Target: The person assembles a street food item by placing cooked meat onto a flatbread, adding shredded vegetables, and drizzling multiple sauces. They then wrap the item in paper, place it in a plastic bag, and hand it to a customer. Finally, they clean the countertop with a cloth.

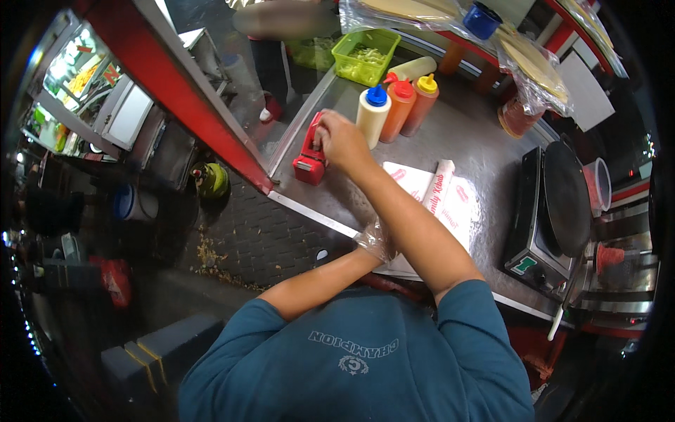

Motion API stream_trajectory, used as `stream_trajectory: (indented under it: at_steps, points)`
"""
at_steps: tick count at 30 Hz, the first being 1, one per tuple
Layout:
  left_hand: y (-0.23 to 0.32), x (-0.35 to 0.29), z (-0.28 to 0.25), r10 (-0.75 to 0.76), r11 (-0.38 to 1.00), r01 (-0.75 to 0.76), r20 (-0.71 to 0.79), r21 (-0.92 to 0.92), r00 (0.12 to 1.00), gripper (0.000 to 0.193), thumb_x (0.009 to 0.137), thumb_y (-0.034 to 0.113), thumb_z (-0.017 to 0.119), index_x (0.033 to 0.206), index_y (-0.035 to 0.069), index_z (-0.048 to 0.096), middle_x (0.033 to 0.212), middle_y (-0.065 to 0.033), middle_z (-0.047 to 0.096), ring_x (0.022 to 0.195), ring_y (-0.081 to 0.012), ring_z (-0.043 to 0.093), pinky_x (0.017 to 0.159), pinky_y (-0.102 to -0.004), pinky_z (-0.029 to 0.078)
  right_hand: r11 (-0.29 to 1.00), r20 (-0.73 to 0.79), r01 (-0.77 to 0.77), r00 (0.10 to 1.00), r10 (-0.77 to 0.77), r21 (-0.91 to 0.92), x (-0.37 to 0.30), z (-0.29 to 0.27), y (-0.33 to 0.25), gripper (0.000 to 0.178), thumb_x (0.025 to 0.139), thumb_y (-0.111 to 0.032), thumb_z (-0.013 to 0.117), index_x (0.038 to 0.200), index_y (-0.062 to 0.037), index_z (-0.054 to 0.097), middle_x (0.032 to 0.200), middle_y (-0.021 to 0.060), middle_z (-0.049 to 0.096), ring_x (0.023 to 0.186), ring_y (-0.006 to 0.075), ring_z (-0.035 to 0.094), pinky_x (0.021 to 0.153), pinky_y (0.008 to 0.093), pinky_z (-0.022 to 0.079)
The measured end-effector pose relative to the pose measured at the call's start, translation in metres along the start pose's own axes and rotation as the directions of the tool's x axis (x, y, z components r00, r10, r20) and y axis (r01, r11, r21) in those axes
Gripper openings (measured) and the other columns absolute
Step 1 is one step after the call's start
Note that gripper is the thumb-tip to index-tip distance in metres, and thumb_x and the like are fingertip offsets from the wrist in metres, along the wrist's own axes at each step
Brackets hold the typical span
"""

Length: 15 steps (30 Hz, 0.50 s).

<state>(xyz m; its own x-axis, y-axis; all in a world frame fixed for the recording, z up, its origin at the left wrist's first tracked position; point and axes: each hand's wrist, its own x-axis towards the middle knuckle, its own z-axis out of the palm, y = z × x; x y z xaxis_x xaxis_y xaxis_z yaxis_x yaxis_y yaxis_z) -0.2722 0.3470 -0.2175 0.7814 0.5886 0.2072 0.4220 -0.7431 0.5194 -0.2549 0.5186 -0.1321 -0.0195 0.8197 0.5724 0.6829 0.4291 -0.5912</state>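
My right arm reaches across to the left. The fingers of my right hand [341,143] are closed at the upper part of a red tape dispenser [309,160] on the metal counter. Under my right forearm lies my left hand [375,240] in a clear plastic glove; its fingers are hidden by that forearm. Just beyond, a paper-wrapped roll [439,184] rests on a stack of white printed paper sheets [458,214]. Beside my right hand stand a cream squeeze bottle with a blue cap [372,118], an orange one with a red cap [397,112] and a red-brown one with a yellow cap [420,107].
A green basket of shredded vegetables [365,58] sits at the far edge. On the right is a stove [529,225] with a round black griddle [567,200]. Bagged flatbreads [532,62] and a blue cup [482,20] are at the back. A red post [176,91] rises at the left.
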Motion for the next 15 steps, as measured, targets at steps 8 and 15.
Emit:
stream_trajectory:
  at_steps: [8,15]
  points:
    - [-0.01,-0.01,0.04,-0.117,0.847,0.018,-0.153,-0.531,0.981,0.054,0.102,0.028,0.054,0.152,0.007,0.047,0.154,-0.0178,0.051,0.144,-0.035,0.046,0.118,-0.0486,0.037,0.954,0.081,-0.297,0.953,0.293,0.043,0.002,-0.008,-0.041,0.015,0.104,-0.017,0.054,0.108,-0.0048,0.062,0.097,0.0244,0.072,0.094,0.0465,0.069,0.082,0.0544,0.052]
    - [-0.016,-0.01,0.037,0.009,0.994,-0.018,-0.083,-0.104,0.996,0.057,0.103,0.03,0.055,0.154,0.008,0.044,0.156,-0.0142,0.048,0.145,-0.0288,0.044,0.12,-0.0415,0.037,0.954,-0.075,-0.28,0.955,0.289,0.107,0.02,-0.003,-0.033,0.014,0.105,-0.015,0.057,0.109,-0.0014,0.059,0.124,0.0219,0.071,0.107,0.0421,0.07,0.088,0.0473,0.056]
